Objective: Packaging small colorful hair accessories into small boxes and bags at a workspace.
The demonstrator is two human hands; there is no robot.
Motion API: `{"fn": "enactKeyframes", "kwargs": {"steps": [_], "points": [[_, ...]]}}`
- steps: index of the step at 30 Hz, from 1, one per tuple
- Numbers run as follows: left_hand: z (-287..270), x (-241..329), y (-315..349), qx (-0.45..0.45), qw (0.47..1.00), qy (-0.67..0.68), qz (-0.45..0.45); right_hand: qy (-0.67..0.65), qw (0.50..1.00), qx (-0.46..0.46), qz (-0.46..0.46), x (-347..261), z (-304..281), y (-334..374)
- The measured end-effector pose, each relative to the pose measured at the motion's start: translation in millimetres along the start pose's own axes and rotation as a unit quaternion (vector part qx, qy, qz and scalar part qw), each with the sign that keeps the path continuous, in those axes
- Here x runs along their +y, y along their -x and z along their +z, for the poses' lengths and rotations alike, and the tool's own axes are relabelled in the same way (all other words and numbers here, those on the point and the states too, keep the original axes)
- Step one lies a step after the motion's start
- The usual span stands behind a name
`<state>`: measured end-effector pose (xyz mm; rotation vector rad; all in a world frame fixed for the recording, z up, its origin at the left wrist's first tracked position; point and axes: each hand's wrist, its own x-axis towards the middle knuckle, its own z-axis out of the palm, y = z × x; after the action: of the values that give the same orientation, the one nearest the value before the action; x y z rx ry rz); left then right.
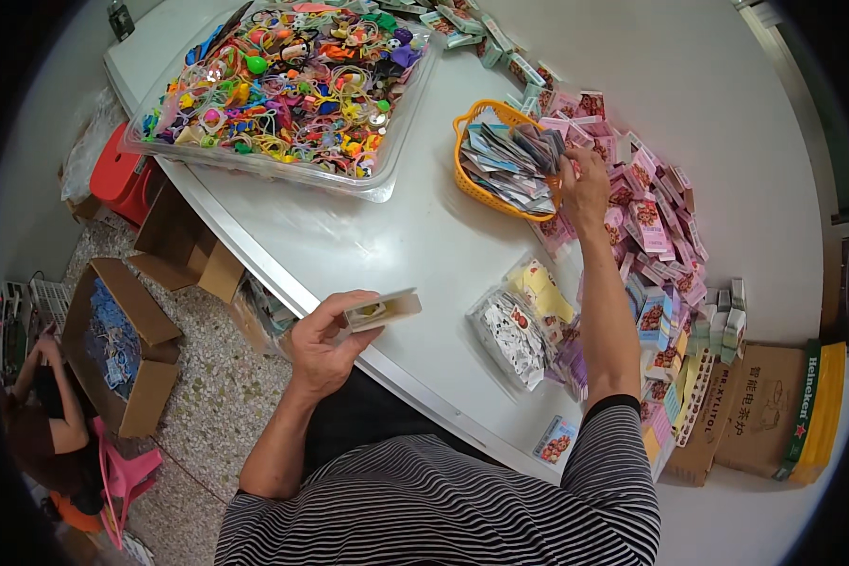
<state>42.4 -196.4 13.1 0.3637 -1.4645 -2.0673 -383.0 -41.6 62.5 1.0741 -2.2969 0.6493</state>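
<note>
My left hand holds a small pale carton by its sides over the table's front edge. One end of the carton is open, and something yellowish shows inside. Farther off, my right hand reaches over the right rim of an orange plastic basket. Its fingers are bent and pressed against the flat cards or packets packed in the basket; what the fingertips grip is hidden. Pink small cartons lie heaped right beside that hand.
A clear tub of colourful trinkets on cords stands at the far left of the white table. Clear bags of white packets lie near my right forearm. Cardboard boxes stand at right. Another person sits at lower left, near an open carton.
</note>
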Motion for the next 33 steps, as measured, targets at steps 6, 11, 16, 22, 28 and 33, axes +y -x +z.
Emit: {"fn": "enactKeyframes", "kwargs": {"steps": [6, 11, 16, 22, 28, 33], "points": [[-1, 2, -7, -0.01, 0.997, -0.059, 0.041, 0.011, 1.0, -0.004, 0.014, -5, 3, 0], [-1, 1, -6, -0.008, 0.998, -0.057, 0.021, 0.006, 1.0, -0.021, 0.013, 1, 2, -2], [-6, -11, -4, 0.014, 0.999, 0.001, -0.031, -0.031, 0.999, 0.039, -0.006, 1, -14, -7], [-9, -7, -10, 0.039, 0.997, 0.056, -0.044, -0.342, 0.933, 0.01, 0.111, -37, -69, -14], [0, -6, -16, 0.008, 0.997, 0.062, -0.044, -0.477, 0.875, -0.081, 0.024, -132, -124, 12], [5, -1, -13, -0.029, 0.998, 0.054, -0.013, -0.464, 0.856, -0.155, -0.169, -179, -141, 22]]}}
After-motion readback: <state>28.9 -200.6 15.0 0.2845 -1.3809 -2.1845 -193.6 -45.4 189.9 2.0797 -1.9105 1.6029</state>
